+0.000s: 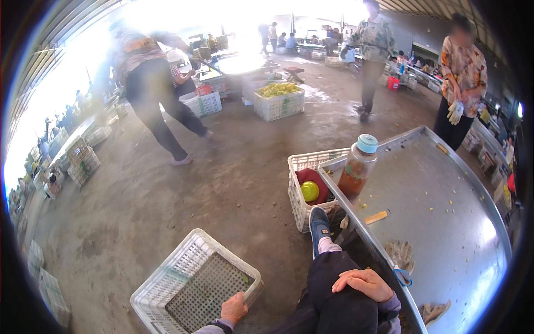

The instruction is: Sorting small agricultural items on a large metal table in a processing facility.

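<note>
From my distant seat I watched the head view, where the left hand was closed around the near right part of the rim of a white plastic crate. This crate was on the floor, to the left of the person's legs, and I could see through its open top the latticed bottom. The right hand grasped nothing that I could see; it lay loosely upon the knee of the dark trousers. Because the grip was on one side only, I judged that the crate could twist easily from the wrist, so it was good to keep the fingers hooked well beneath the lip and the thumb pressed firmly over it (how exactly the thumb was placed, I could not tell). In my opinion, the free hand was best used on the opposite rim, for keeping the base level. Some care was needed also on the right side: the metal bench was near the right hand, and it carried a bottle and a pale glove. I thought it wise to do any turning low and on the left, away from these things.
</note>
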Motion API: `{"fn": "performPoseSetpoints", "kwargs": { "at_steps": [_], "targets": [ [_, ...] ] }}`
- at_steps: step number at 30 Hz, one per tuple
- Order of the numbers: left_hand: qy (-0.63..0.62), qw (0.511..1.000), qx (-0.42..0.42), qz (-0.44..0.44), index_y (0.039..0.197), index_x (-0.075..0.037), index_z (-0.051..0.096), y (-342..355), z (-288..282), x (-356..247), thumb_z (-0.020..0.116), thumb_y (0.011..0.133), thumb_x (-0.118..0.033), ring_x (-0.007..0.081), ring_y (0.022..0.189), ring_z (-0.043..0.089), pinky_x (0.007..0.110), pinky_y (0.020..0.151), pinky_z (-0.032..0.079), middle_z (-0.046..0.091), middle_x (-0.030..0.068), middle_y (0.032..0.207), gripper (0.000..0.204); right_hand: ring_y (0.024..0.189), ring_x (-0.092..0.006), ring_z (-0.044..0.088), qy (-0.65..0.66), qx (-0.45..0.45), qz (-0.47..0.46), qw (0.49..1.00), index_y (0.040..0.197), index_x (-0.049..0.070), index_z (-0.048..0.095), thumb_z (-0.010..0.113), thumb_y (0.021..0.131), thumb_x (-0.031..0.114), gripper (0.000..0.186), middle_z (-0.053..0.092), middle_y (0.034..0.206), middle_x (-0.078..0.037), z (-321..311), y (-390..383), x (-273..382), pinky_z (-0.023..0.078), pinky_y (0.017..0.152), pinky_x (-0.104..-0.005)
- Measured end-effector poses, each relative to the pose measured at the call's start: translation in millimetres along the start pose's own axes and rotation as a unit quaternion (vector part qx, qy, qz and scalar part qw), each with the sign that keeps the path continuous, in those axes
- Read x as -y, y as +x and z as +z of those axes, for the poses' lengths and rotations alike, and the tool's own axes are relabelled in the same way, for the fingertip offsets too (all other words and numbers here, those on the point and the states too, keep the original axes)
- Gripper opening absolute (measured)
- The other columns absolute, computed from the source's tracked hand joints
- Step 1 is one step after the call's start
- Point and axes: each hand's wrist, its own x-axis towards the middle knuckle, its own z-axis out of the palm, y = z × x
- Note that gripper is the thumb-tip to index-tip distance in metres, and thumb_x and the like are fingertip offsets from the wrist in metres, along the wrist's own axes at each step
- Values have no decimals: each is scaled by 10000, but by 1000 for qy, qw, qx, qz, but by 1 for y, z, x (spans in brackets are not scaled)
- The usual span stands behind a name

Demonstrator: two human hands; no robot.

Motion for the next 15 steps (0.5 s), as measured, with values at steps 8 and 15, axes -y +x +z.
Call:
{"fn": "performPoseSetpoints", "kwargs": {
  "at_steps": [8,15],
  "targets": [
    [1,1000,-3,9,1040,-112,529,-1,-10,-6,591,744,-212,269,839,639,420,689,510,647,89,903,319,941,-184,615,-9,-14,-1,1000,891,-14,638,437,922,121,244,669,959,-92,3,-1,7,343,1002,-334],
    [13,1000,14,5,1048,-118,529,-1,-12,-8,584,744,-204,252,868,635,411,701,512,644,76,917,321,951,-196,617,-12,-16,-6,1000,888,-13,638,432,918,122,249,671,954,-103,3,1,5,328,1018,-366]
  ]
}}
